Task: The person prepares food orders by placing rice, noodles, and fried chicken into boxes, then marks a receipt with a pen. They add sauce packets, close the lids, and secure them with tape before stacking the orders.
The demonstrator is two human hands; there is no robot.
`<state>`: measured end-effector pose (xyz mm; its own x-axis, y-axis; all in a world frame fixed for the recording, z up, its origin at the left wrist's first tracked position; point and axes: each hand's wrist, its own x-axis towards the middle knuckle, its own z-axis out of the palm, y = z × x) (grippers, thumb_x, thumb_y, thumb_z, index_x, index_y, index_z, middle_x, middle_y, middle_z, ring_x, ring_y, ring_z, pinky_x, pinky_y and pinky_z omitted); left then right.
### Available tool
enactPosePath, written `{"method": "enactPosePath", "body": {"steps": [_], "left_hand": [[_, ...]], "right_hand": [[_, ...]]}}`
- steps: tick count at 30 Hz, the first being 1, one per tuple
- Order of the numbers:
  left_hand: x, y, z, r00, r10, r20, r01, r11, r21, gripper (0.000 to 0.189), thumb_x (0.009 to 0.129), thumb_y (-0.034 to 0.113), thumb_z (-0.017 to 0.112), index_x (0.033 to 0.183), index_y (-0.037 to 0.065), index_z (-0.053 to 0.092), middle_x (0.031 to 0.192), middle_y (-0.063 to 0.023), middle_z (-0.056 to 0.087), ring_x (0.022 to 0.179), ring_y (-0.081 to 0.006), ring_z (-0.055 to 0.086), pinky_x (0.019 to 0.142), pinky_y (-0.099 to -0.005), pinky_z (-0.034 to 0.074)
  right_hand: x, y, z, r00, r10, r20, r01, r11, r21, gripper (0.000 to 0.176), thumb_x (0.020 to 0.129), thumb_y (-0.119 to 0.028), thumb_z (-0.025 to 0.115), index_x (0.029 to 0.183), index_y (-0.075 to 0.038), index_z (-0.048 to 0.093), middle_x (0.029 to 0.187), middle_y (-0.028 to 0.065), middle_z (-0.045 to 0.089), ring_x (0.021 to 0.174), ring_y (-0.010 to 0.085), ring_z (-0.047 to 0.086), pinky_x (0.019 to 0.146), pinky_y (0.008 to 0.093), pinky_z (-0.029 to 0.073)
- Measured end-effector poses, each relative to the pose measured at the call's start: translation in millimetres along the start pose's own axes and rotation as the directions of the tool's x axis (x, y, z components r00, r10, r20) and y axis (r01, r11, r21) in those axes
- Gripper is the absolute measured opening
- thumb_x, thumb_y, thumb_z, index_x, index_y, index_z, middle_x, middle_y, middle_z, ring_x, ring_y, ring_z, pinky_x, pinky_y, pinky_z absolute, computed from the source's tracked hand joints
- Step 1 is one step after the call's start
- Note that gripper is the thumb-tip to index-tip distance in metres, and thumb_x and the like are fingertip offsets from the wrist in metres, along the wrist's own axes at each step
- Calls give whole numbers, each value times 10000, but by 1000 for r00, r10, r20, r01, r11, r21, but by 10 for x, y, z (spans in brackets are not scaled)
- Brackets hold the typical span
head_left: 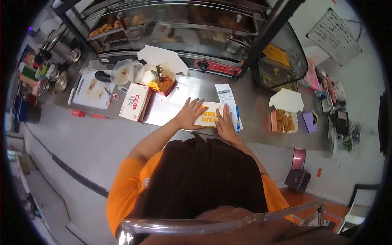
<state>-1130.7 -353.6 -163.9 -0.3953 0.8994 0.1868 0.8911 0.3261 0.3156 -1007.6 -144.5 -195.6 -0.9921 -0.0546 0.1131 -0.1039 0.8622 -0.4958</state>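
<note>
Both of my hands rest on a closed white box with yellow lettering at the front edge of the steel counter. My left hand lies over its left end with the fingers spread. On the right end is my right hand, its fingers stretched out and apart. A printed paper slip and a blue pen lie just right of the box. To the left stands a closed white and red box. Behind that, an open box holds food and a wrapped white item.
A glass warming cabinet spans the back. White cutting board at left, with a black-handled tool beside it. At right are an open box of fried food, a purple tape holder and a deep clear tray.
</note>
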Motion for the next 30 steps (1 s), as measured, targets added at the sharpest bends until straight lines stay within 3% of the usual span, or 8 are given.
{"method": "enactPosePath", "body": {"steps": [3, 5, 9, 10, 14, 19, 25, 30], "left_hand": [[-135, -235, -46, 902, -232, -364, 152, 960, -234, 628, 714, 337, 703, 1225, 70, 453, 1262, -221, 414, 1153, -389, 399, 992, -511, 283], [-271, -447, -43, 564, -532, -632, 529, 820, -218, 546, 713, 245, 697, 1185, 70, 486, 1137, -213, 463, 1060, -385, 439, 911, -487, 335], [-653, -824, -277, 492, -626, -604, 760, 648, -51, 461, 719, 229, 679, 1116, 49, 528, 1025, -164, 475, 965, -337, 459, 814, -447, 373], [-695, -879, -343, 474, -637, -608, 762, 643, -80, 449, 719, 229, 679, 1106, 52, 535, 1016, -162, 473, 962, -334, 458, 811, -445, 375], [-936, -869, -568, 324, -664, -674, 810, 563, -165, 458, 707, 277, 693, 1077, 46, 556, 1063, -170, 461, 1000, -344, 441, 835, -451, 374], [-1434, -749, -610, 390, -803, -451, 912, 403, 72, 675, 730, 390, 674, 1301, 121, 435, 1355, -228, 310, 1253, -431, 272, 992, -592, 233], [-1615, -965, -415, 447, -815, -368, 895, 406, 186, 732, 769, 432, 618, 1393, 184, 326, 1459, -187, 219, 1333, -451, 159, 1001, -684, 131], [-1611, -946, -433, 439, -818, -372, 899, 405, 170, 718, 776, 428, 603, 1391, 182, 326, 1458, -183, 222, 1338, -440, 152, 1008, -680, 117]], "right_hand": [[139, -252, 30, 994, 72, -84, -84, 986, -145, 534, 827, -96, 497, 1332, 24, 369, 1453, 311, 63, 1358, 459, 59, 1083, 560, 67], [244, -446, 11, 992, 100, -77, -105, 992, -71, 524, 805, -65, 513, 1308, 29, 400, 1445, 315, 92, 1359, 454, 68, 1085, 559, 70], [715, -670, 96, 997, -4, -72, 28, 941, 338, 426, 802, -112, 572, 1196, 35, 500, 1332, 237, 397, 1239, 352, 378, 995, 420, 342], [941, -661, 246, 962, -124, -244, 180, 959, 220, 378, 830, -146, 602, 1155, 35, 530, 1045, 184, 593, 929, 280, 586, 803, 339, 463], [1868, -897, 697, 932, 247, 265, -359, 721, 592, 415, 852, -339, 572, 998, 49, 569, 740, 168, 639, 621, 266, 616, 557, 368, 491], [2506, -1086, 1114, 699, 428, 573, -700, 576, 423, 524, 853, -481, 509, 705, 18, 570, 634, 178, 619, 404, 243, 555, 358, 367, 432], [2384, -988, 776, 989, 142, 51, -130, 975, -180, 239, 733, -214, 595, 718, 9, 678, 766, 185, 660, 740, 308, 653, 685, 388, 518], [2196, -361, 501, 913, 403, 58, -390, 825, 409, 306, 872, -150, 437, 809, 103, 598, 700, 235, 610, 536, 285, 639, 499, 361, 504]]}}
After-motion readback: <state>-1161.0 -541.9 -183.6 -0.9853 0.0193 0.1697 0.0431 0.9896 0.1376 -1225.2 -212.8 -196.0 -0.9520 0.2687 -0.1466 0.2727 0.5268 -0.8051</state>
